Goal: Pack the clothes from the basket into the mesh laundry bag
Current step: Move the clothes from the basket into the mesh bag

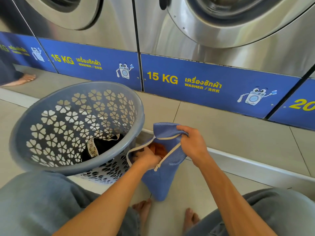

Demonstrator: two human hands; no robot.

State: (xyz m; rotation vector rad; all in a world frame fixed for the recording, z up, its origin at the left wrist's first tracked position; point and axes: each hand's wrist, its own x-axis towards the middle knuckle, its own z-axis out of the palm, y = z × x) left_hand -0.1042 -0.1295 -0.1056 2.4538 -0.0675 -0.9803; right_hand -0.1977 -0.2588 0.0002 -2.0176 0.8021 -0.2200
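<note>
**Clerk:** Item one, mesh laundry bag (160,181), blue, white zip. Where held, and why?

**Keeper:** The right hand (192,145) has pinched the far upper lip of the mouth, fingers closed over a bunched fold of mesh. From that pinch the bag hangs down toward the bare feet, so its own weight draws the opening long and slack. I judge that is the purpose: one hand makes the mouth, the other fills it.

**Clerk:** Item two, the other hand.

**Keeper:** Left hand (146,159), sunk past the zip, below and nearside of the right hand's pinch. It presses on an orange garment (159,149) inside. Its fingers are hidden by cloth and mesh; whether they are clasped or spread, I cannot tell.

**Clerk:** Item three, stock remaining.

**Keeper:** Basket (18,132), grey, flower-cut wall, tipped toward the person, its rim touching or just beside the bag's mouth on the left-hand side. Probably set so, for a short reach. At its bottom lies a black garment (105,145) with patterned cream trim, not yet packed.

**Clerk:** Surroundings?

**Keeper:** Washers (238,31) beyond, well apart from both hands.
</note>
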